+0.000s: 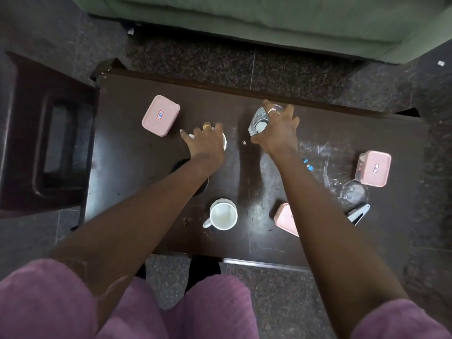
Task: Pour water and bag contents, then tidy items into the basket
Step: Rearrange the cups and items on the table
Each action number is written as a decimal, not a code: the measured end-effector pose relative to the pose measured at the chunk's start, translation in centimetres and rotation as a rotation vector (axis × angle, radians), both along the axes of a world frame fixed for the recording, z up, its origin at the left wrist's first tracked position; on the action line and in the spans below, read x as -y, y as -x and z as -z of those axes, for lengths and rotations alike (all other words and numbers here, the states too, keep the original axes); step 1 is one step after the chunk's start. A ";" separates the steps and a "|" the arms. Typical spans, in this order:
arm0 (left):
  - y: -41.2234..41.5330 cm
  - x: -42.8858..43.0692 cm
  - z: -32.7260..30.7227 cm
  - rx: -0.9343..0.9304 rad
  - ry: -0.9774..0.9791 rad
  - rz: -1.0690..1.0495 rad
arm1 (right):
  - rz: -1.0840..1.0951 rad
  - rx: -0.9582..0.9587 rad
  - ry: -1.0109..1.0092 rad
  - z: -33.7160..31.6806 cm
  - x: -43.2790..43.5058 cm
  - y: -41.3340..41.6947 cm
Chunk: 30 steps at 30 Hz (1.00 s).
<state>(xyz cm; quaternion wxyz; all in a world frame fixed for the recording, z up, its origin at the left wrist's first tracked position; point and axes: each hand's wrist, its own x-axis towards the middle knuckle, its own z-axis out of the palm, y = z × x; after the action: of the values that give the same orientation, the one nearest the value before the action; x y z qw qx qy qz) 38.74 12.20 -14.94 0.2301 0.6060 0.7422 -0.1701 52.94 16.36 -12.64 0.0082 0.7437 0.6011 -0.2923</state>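
Dark brown wood, scuffed and streaked pale on its right side, makes up the low table (137,182) that fills the middle of the frame. Just above centre, the person's right hand (276,133) wraps around a clear plastic water bottle (259,121), which is tipped over at a slant. To its left, the left hand (208,140) rests over a white mug (223,140), fingers spread; whether it truly grips the mug cannot be told.

The risk from here is a spill. The bottle's mouth is hidden, so its aim at the mug is uncertain, and a loose hold could let the mug slide when water lands.

A second white ceramic mug (223,214), below centre, stands upright and looks empty apart from a faint residue. Three pink rectangular lidded boxes lie closed, contents unseen: one at upper left (160,115), one at the right edge (374,168), and one partly behind the right forearm (285,218). No basket or bag shows anywhere.
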 end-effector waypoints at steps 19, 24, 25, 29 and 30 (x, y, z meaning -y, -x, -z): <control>-0.9 -0.6 -0.6 0.166 0.054 -0.138 | 0.223 -0.478 0.156 0.3 2.1 -6.7; -0.9 -0.7 -0.4 0.152 0.054 -0.127 | 0.211 -0.161 0.150 3.2 4.3 -6.0; -0.9 -0.7 -0.3 0.150 0.051 -0.124 | 0.253 -0.157 0.120 3.5 4.6 -5.2; -0.8 -0.6 0.1 0.139 0.048 -0.085 | 0.314 -0.086 0.059 4.5 5.2 -3.2; -0.8 -0.6 0.2 0.134 0.043 -0.083 | 0.328 -0.084 0.050 4.5 5.2 -3.0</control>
<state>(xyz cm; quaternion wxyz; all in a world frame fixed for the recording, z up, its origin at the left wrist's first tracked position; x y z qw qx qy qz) 39.55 12.82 -15.15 0.2992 0.5794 0.7459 -0.1355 55.96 11.19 -17.16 -0.0463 0.8186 0.4638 -0.3355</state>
